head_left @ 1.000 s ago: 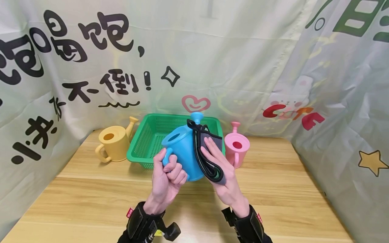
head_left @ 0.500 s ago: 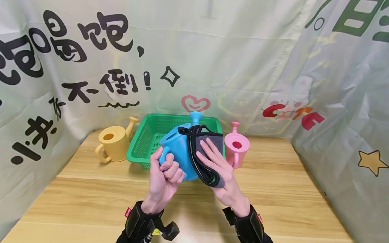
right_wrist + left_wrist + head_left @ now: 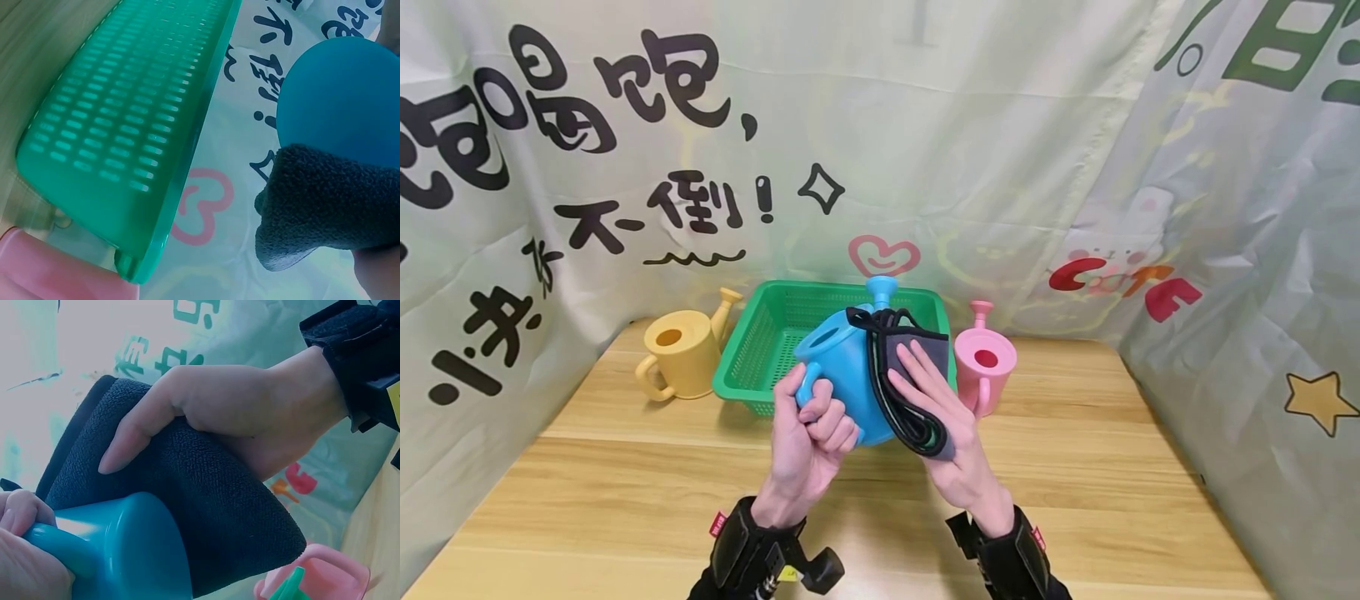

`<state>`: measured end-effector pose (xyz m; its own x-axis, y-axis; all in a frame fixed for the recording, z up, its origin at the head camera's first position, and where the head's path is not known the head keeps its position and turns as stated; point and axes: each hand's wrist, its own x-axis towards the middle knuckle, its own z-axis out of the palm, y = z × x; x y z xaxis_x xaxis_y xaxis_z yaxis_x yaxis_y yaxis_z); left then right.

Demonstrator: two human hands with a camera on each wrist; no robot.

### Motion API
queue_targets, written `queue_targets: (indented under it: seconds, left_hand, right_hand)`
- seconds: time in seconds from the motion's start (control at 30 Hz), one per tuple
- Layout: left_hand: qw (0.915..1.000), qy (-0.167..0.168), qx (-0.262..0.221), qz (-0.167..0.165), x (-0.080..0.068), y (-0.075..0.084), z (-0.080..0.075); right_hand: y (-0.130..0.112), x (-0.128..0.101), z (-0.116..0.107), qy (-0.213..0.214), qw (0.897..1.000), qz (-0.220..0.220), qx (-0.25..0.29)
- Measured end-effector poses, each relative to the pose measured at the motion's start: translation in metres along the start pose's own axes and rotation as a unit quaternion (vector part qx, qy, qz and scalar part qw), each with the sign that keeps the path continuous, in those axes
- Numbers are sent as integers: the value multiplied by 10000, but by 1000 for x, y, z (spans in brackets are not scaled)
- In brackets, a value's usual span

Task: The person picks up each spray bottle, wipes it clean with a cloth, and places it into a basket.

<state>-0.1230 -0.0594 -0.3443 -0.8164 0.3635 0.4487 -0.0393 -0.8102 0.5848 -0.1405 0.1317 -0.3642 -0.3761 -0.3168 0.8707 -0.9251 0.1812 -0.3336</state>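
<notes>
Above wooden table, in front of green basket: blue watering can held in air. Left hand curled tight round its handle. Right hand, fingers straight, presses folded dark cloth flat against can's side (thumb wraps cloth's edge in left wrist view). Yellow watering can left of basket, pink watering can right.

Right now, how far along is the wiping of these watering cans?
In hand: the left hand grips the blue watering can by its handle while the right hand presses a dark cloth on its side. The green basket looks empty, so nothing seems finished. The yellow can and pink can stand untouched.
</notes>
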Motion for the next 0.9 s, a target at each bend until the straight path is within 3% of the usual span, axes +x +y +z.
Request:
queue_targets:
  seconds: [0.5, 0.9]
  left_hand:
    - [9999, -160, 15, 59, 0, -2, 0]
    - [9999, -108, -20, 61, 0, -1, 0]
  right_hand:
    - [-2, -1, 0, 81, 9985, 453, 288]
    - [-3, 2, 0, 56, 9998, -50, -197]
